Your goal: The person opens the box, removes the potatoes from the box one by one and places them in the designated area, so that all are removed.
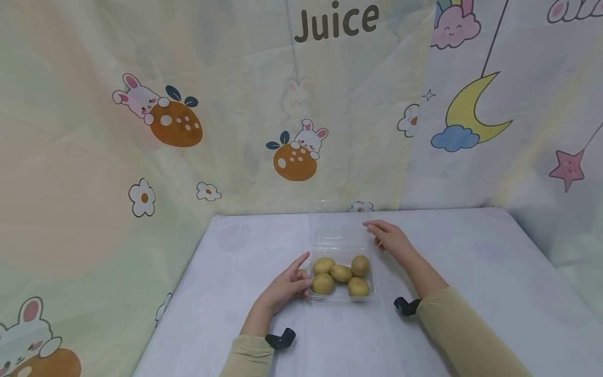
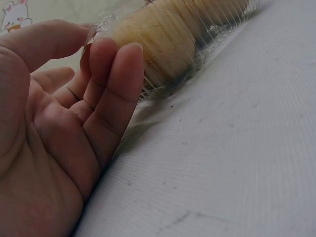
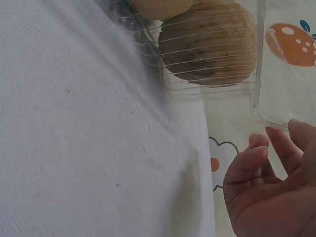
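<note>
A clear plastic clamshell box (image 1: 342,300) lies on the table with its lid (image 1: 336,230) raised at the back. Several potatoes (image 1: 323,284) sit inside it, one close to the left wall in the left wrist view. My left hand (image 1: 285,287) pinches the box's left rim between thumb and fingers, and its index finger points forward. At the far right, my right hand (image 1: 390,240) holds the lid's edge between thumb and index finger. In the right wrist view, those fingertips (image 3: 295,129) meet the lid's clear corner, while the other fingers curl loosely below.
A white cloth covers the table (image 1: 264,235). Right behind its back edge hangs a printed curtain (image 1: 235,131) with rabbits and oranges. Dark wrist-worn devices, one at the left (image 1: 281,339) and one at the right, stick out from the sleeves.
</note>
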`<action>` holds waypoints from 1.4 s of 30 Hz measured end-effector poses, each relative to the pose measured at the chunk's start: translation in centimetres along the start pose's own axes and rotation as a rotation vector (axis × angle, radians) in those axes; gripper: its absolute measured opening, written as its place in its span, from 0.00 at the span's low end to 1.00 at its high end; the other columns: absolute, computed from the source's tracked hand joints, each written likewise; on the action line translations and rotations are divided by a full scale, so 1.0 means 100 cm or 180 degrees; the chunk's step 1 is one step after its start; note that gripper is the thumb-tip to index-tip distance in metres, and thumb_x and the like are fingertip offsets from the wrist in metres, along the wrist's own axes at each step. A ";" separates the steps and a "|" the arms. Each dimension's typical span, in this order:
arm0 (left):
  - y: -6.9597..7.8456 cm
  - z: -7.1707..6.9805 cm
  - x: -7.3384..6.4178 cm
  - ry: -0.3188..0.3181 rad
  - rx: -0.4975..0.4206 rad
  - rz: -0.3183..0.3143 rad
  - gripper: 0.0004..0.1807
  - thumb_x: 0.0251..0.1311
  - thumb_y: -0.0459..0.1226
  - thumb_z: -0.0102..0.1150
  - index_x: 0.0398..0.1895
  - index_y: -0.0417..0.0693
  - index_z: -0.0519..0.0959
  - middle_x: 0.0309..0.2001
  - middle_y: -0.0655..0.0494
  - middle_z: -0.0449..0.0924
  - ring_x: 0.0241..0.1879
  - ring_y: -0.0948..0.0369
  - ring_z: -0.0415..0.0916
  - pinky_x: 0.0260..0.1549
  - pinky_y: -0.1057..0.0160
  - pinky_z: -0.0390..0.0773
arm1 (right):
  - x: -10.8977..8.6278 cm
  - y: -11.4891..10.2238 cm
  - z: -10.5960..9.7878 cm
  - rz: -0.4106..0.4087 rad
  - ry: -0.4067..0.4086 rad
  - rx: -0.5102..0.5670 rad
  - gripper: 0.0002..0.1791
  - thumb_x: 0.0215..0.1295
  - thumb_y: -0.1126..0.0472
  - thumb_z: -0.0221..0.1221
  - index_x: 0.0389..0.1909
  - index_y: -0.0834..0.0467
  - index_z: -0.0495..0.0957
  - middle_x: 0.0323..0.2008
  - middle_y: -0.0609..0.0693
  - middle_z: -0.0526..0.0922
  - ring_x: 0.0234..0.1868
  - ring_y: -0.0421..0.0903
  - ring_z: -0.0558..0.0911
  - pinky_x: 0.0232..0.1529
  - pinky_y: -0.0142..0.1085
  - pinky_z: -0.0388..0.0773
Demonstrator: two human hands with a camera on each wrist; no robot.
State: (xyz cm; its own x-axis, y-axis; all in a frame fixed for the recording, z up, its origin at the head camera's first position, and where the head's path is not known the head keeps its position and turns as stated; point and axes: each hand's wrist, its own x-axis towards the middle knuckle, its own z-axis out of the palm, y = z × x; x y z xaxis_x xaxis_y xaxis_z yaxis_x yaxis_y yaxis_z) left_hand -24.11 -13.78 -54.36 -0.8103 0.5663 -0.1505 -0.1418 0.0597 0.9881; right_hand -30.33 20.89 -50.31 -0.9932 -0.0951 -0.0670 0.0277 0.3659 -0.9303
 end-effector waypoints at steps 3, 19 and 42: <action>0.000 0.000 0.000 -0.0009 -0.0003 0.0012 0.46 0.66 0.37 0.61 0.80 0.62 0.45 0.35 0.57 0.73 0.30 0.62 0.77 0.37 0.60 0.84 | 0.000 0.001 0.000 0.0068 -0.0107 0.0036 0.28 0.75 0.45 0.50 0.68 0.56 0.70 0.56 0.63 0.79 0.28 0.42 0.73 0.26 0.32 0.76; -0.001 0.000 -0.001 0.0009 -0.0056 0.0030 0.46 0.65 0.38 0.62 0.79 0.65 0.46 0.36 0.58 0.74 0.30 0.63 0.77 0.37 0.59 0.84 | 0.003 0.009 -0.004 -0.0057 -0.0585 0.0239 0.47 0.71 0.55 0.58 0.79 0.39 0.37 0.62 0.70 0.72 0.30 0.47 0.78 0.29 0.38 0.79; -0.004 -0.001 0.000 -0.0064 -0.0079 0.0140 0.46 0.66 0.37 0.61 0.80 0.61 0.45 0.35 0.58 0.73 0.29 0.63 0.77 0.36 0.60 0.84 | 0.002 0.020 -0.003 0.0246 -0.0987 0.0038 0.46 0.71 0.50 0.57 0.80 0.50 0.40 0.63 0.63 0.74 0.29 0.44 0.76 0.24 0.32 0.71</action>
State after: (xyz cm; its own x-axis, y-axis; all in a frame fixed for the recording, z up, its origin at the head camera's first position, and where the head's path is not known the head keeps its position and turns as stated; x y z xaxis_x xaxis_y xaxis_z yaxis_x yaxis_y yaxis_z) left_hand -24.10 -13.91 -54.77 -0.8045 0.5844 -0.1062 -0.1207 0.0141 0.9926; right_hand -30.52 21.89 -52.10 -0.9064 -0.3458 -0.2427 0.1049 0.3723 -0.9222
